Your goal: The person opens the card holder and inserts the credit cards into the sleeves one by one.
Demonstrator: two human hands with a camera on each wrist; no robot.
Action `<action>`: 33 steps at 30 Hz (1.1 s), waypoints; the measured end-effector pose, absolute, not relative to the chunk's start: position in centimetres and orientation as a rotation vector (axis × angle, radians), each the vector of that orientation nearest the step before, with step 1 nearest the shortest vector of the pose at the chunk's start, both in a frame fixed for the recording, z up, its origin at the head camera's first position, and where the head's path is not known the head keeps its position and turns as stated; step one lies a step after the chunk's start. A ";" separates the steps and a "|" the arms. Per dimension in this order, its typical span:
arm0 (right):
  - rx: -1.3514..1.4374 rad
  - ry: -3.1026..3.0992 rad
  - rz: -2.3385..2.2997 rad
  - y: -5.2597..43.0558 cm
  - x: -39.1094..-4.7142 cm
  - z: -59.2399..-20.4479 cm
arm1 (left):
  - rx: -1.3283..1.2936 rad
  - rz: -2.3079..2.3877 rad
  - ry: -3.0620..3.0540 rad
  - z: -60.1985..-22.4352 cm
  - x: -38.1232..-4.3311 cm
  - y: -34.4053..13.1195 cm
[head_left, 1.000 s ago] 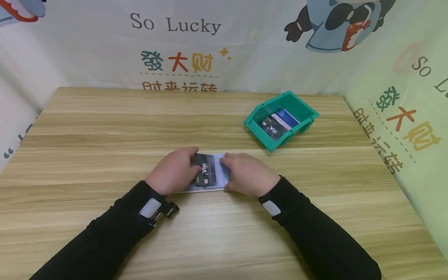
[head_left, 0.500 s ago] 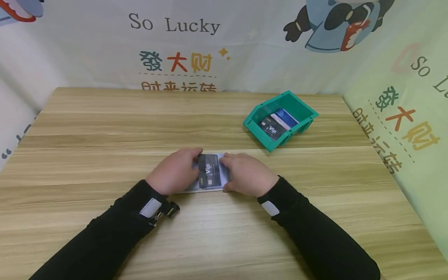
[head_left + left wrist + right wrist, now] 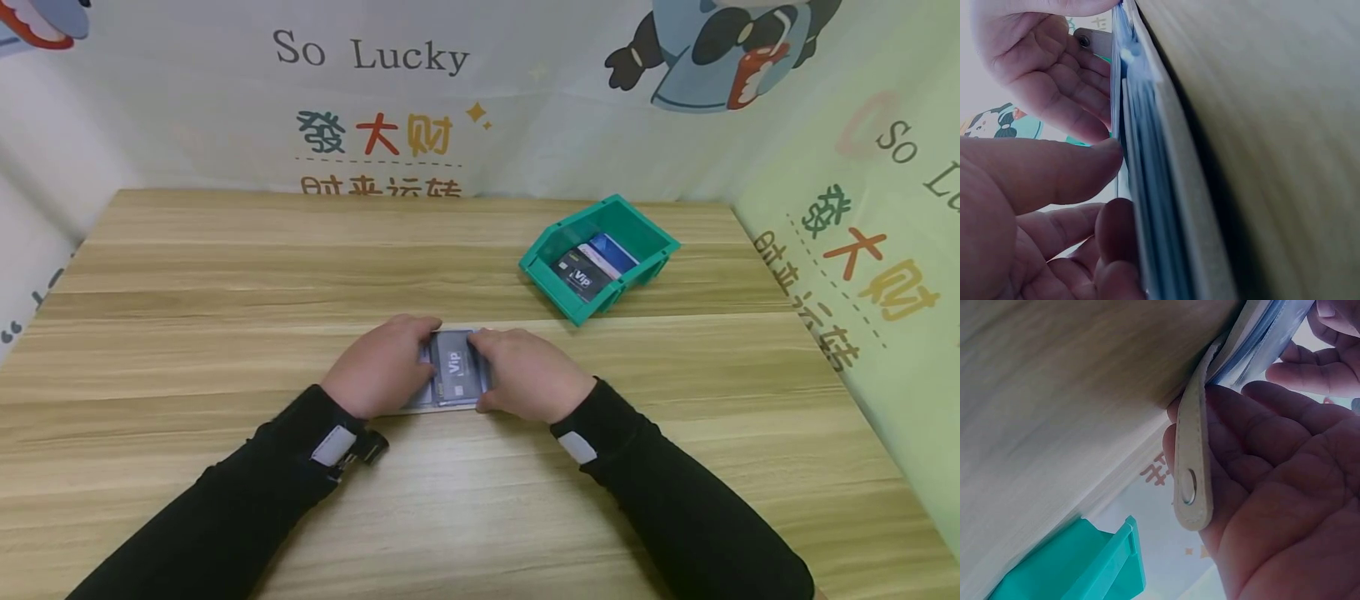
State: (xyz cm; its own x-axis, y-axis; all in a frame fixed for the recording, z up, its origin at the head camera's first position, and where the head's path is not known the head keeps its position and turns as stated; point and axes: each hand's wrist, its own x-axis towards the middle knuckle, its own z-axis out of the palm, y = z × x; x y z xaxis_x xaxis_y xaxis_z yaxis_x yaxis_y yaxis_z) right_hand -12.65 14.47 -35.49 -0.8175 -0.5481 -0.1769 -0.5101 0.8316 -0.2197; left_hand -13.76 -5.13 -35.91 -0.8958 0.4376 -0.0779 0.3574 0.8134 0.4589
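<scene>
A card holder (image 3: pixel 422 407) with clear plastic pages lies open on the table before me. A dark Vip card (image 3: pixel 454 367) lies under the clear plastic of its pocket, looking greyish through it. My left hand (image 3: pixel 378 367) grips the holder's left side, its thumb at the card's left edge. On the opposite side my right hand (image 3: pixel 528 373) holds the holder's right edge, thumb at the near corner and fingers at the far one. In the right wrist view a beige strap (image 3: pixel 1192 450) with a metal snap hangs beside the right fingers. The left wrist view shows stacked sleeves (image 3: pixel 1154 162) edge-on.
A green bin (image 3: pixel 551 298) stands at the back right of the wooden table (image 3: pixel 262 275), with another dark Vip card (image 3: pixel 581 275) and a blue-and-white card (image 3: pixel 613 255) in it. Printed cloth (image 3: pixel 540 142) hangs behind the table.
The Vip card has slid right into the clear pocket, toward my right hand. My left hand has followed it slightly right; the right hand has stayed at the holder's edge.
</scene>
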 end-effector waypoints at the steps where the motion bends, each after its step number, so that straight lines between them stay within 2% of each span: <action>1: -0.811 2.782 -0.238 14.5 -12.6 -35.5 | 0.620 0.655 2.821 -35.9 -13.8 -5.1; 33: -0.719 2.838 -0.509 14.0 -12.5 -35.3 | 0.631 0.595 2.857 -36.0 -13.5 -4.6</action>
State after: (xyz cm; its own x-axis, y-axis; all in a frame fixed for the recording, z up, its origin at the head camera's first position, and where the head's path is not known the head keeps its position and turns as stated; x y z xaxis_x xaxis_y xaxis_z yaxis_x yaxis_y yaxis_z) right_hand -12.46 14.00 -35.34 -0.8694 -0.4876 -0.0795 -0.4296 0.8256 -0.3658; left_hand -13.51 -4.63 -36.04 -0.8991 0.4330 -0.0646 0.3712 0.8322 0.4120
